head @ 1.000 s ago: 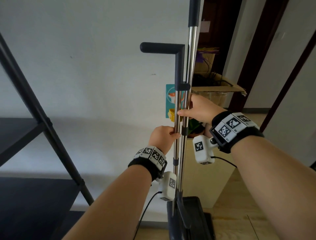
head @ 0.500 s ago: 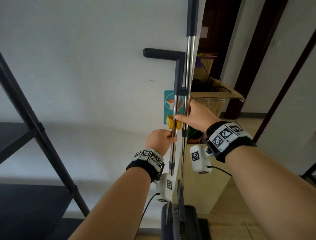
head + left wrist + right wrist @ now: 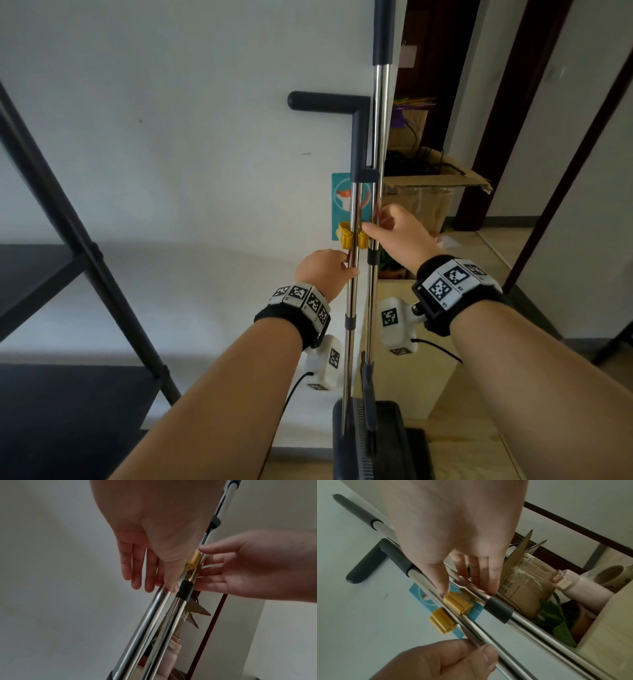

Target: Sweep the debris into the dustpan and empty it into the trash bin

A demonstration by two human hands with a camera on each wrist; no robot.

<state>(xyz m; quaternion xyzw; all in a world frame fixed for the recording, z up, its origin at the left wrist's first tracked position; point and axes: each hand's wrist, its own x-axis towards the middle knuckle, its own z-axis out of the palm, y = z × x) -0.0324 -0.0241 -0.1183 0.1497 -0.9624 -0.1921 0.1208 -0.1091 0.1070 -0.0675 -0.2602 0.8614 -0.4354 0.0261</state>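
Two steel poles stand upright against the white wall. The left one is the dustpan pole (image 3: 350,301) with a dark L-shaped handle (image 3: 329,101); a yellow wall clip (image 3: 346,235) holds it. My left hand (image 3: 325,270) pinches this pole just below the clip, thumb in front (image 3: 486,651). The taller broom pole (image 3: 382,120) runs beside it. My right hand (image 3: 400,233) holds the broom pole at clip height, fingers behind it and thumb tip by the clip (image 3: 458,603). The dark dustpan (image 3: 387,445) stands on the floor below.
A black metal shelf (image 3: 68,212) fills the left side. Right of the poles stand a light wooden cabinet (image 3: 411,370), an open cardboard box (image 3: 431,185), a potted plant (image 3: 561,626) and a dark door frame (image 3: 507,102). Wooden floor lies at lower right.
Both hands stay on their poles. My right hand has shifted slightly to the right, so the yellow clip now shows in full.
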